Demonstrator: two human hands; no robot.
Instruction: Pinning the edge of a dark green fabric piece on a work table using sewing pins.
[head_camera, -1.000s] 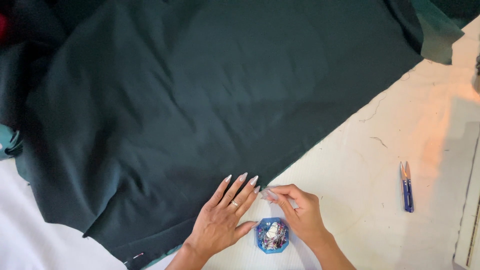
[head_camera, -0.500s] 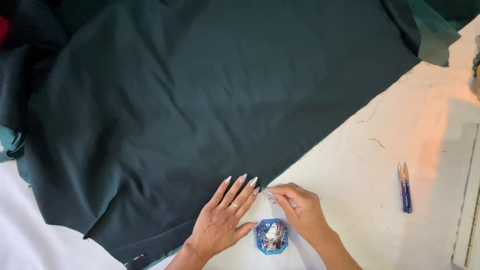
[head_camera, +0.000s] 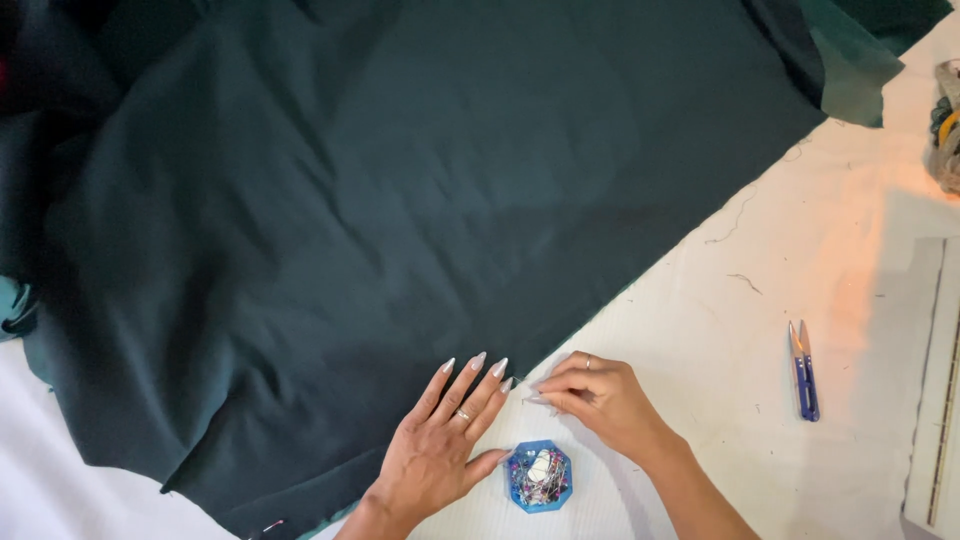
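Left hand (head_camera: 437, 455) flat, fingers spread on the dark green fabric (head_camera: 400, 200) edge — right hand (head_camera: 600, 398) fingers pinched, contents unclear; best keep that edge taut.

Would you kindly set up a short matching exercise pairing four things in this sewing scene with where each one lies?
Things:
1. left hand
2. right hand
3. blue pin holder
4. blue thread snips

Places:
A. alone on the pale table, far to the right
B. fingers spread flat on the dark green fabric
C. on the table between the two wrists
D. fingertips pinched at the fabric's edge

Pairs: 1-B, 2-D, 3-C, 4-A
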